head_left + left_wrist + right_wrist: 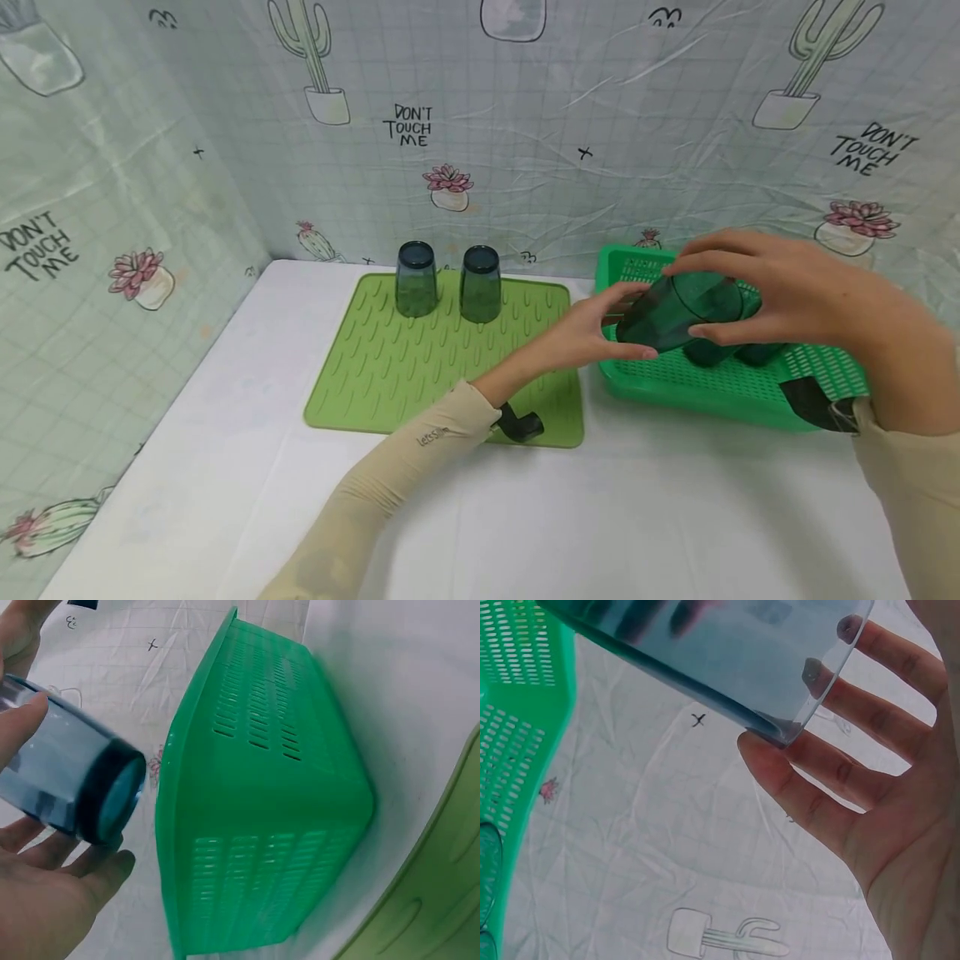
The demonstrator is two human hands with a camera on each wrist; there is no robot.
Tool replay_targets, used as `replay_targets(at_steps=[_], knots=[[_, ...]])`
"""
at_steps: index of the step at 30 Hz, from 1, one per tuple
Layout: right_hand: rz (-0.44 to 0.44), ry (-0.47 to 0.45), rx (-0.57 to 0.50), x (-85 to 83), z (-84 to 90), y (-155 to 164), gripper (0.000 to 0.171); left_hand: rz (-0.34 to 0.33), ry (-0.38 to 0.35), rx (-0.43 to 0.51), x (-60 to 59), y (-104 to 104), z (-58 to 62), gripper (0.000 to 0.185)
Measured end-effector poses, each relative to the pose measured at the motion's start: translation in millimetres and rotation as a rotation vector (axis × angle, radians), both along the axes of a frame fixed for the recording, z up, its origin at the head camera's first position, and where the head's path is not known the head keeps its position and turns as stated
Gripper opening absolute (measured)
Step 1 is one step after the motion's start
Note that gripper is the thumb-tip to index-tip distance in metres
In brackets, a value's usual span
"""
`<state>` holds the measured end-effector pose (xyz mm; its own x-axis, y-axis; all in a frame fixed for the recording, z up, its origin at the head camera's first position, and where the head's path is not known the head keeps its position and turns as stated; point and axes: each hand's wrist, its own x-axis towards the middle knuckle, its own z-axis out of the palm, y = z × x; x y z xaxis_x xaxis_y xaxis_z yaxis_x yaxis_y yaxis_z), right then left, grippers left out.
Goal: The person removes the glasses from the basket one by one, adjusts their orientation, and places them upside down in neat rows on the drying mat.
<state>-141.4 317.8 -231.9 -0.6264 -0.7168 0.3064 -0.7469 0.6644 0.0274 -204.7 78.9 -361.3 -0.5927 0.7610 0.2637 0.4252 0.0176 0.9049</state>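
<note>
A dark teal see-through cup [675,312] hangs tilted over the left end of a green slotted basket [720,392]. My left hand [592,325] holds its lower end, thumb on top and fingers beneath. My right hand [780,287] grips its other end from above, thumb under the side. In the left wrist view the cup [67,780] lies across my left palm [45,900], its bottom towards the basket [262,825]. In the right wrist view the cup's rim [720,652] rests against my right fingers [840,772]. More dark cups [712,354] lie in the basket, half hidden.
A light green ribbed mat [420,367] lies left of the basket on a white table [525,517]. Two dark cups [416,279] [481,283] stand upside down side by side at its far edge. Cactus-print sheets wall in the back and left.
</note>
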Motion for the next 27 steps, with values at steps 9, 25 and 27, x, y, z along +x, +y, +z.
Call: replay_targets(at_steps=[9, 25, 27], knots=[[0.019, 0.023, -0.067, 2.4, 1.9, 1, 0.077, 0.033, -0.032, 0.106, 2.3, 1, -1.2, 0.071], [-0.183, -0.389, -0.041, 6.2, 1.3, 2, 0.082, 0.284, 0.261, 0.265, 2.9, -11, 2.7, 0.076], [-0.185, -0.402, -0.049, 7.2, 2.1, 3, 0.081, 0.288, 0.293, 0.266, 4.3, -11, 5.5, 0.075]])
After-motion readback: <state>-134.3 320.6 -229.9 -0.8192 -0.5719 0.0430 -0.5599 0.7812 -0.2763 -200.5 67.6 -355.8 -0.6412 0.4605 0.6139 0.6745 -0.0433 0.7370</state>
